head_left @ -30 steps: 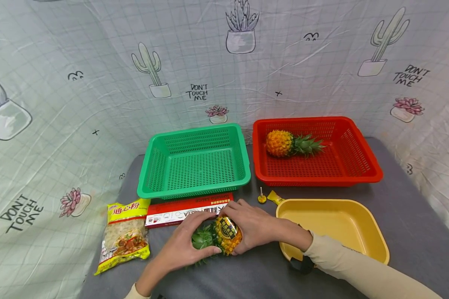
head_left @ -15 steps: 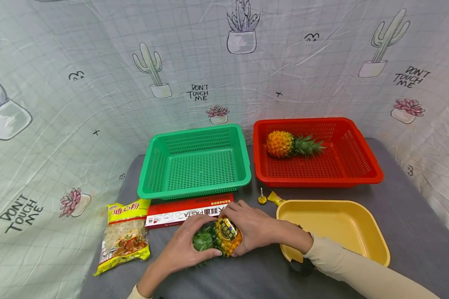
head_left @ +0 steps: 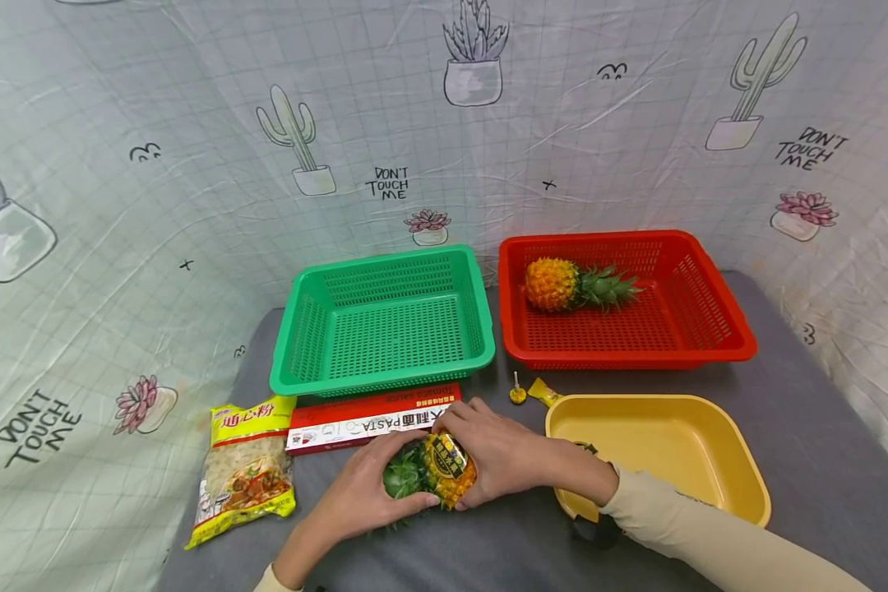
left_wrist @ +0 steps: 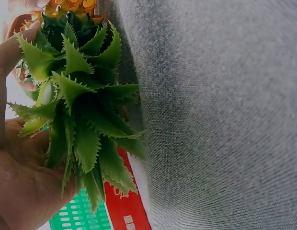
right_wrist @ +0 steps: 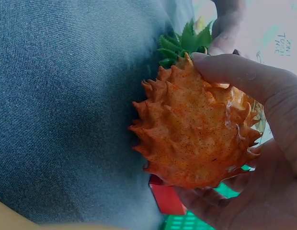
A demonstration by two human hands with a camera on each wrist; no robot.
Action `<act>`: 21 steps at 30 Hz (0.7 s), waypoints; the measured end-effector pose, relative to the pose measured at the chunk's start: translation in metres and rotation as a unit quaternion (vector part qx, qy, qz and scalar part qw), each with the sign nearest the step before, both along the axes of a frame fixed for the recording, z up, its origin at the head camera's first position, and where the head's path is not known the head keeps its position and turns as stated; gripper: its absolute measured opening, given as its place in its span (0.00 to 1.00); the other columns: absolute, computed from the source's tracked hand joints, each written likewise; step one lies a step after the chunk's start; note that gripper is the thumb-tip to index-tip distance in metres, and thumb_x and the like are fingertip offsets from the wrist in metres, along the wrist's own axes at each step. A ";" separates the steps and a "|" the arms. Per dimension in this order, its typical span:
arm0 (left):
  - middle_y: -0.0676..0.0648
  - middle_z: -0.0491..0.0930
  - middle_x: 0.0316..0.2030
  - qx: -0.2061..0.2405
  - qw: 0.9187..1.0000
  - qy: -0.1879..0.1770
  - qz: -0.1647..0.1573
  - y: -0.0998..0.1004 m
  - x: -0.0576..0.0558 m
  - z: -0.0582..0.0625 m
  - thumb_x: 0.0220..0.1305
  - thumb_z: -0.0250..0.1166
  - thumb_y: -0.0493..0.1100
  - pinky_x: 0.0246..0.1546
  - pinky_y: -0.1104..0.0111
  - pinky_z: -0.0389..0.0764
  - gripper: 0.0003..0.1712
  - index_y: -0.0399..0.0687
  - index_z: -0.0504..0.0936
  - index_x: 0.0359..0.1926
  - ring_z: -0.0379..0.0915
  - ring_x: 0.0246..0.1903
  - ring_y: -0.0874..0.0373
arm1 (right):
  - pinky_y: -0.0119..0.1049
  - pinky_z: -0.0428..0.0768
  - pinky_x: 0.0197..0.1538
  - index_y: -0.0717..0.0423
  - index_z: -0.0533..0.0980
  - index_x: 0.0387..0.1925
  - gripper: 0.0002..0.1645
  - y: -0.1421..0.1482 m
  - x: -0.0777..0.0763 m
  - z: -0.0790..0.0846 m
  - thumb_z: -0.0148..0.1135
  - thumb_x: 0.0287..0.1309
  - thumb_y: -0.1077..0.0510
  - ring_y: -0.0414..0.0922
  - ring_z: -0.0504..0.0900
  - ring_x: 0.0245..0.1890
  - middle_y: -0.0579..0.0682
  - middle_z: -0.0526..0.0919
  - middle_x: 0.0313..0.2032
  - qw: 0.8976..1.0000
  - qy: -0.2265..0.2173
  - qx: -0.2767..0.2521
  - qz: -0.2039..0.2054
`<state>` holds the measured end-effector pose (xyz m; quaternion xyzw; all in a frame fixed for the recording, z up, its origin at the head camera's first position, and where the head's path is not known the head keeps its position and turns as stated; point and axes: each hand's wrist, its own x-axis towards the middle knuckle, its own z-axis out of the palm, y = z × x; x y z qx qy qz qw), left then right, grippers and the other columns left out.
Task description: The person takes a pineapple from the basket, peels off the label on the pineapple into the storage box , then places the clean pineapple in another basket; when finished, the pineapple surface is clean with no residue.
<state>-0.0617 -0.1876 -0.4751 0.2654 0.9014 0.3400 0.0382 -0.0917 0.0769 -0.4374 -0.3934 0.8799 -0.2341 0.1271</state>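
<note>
A pineapple (head_left: 461, 485) with a black-and-gold label (head_left: 447, 456) lies sideways between both hands, low over the grey tabletop. My left hand (head_left: 363, 489) curls round its green leafy crown (left_wrist: 84, 110), thumb near where leaves meet fruit. From the other side my right hand (head_left: 497, 456) grips the spiky orange body (right_wrist: 196, 124), its thumb across the top. Whether the fruit touches the table cannot be told. Just behind the hands lies a red and white pasta box (head_left: 370, 419), partly covered by the fingers in the head view.
A green basket (head_left: 481, 353) stands behind the box. At its right, a red basket (head_left: 681, 358) holds another pineapple (head_left: 551, 284). The yellow tray (head_left: 755, 485) sits under my right forearm. A yellow macaroni bag (head_left: 247, 469) lies left. Near the tray are a small lollipop-like item (head_left: 517, 395) and a yellow wrapper (head_left: 542, 391).
</note>
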 end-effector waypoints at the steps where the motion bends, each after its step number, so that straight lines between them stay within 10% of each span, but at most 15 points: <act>1: 0.56 0.78 0.64 0.000 1.000 -0.003 0.001 0.000 0.000 0.000 0.55 0.76 0.74 0.61 0.48 0.77 0.48 0.59 0.77 0.71 0.74 0.62 0.58 | 0.40 0.79 0.52 0.48 0.71 0.66 0.52 0.000 0.000 0.000 0.87 0.45 0.37 0.45 0.70 0.54 0.46 0.73 0.62 1.000 -0.001 0.001 0.000; 21: 0.59 0.76 0.66 -0.007 1.000 -0.018 -0.011 0.000 -0.001 0.001 0.57 0.75 0.74 0.62 0.47 0.77 0.48 0.59 0.77 0.73 0.73 0.64 0.57 | 0.40 0.77 0.52 0.51 0.71 0.72 0.54 0.012 -0.004 0.018 0.73 0.55 0.25 0.42 0.70 0.53 0.46 0.74 0.60 0.998 -0.041 -0.037 0.002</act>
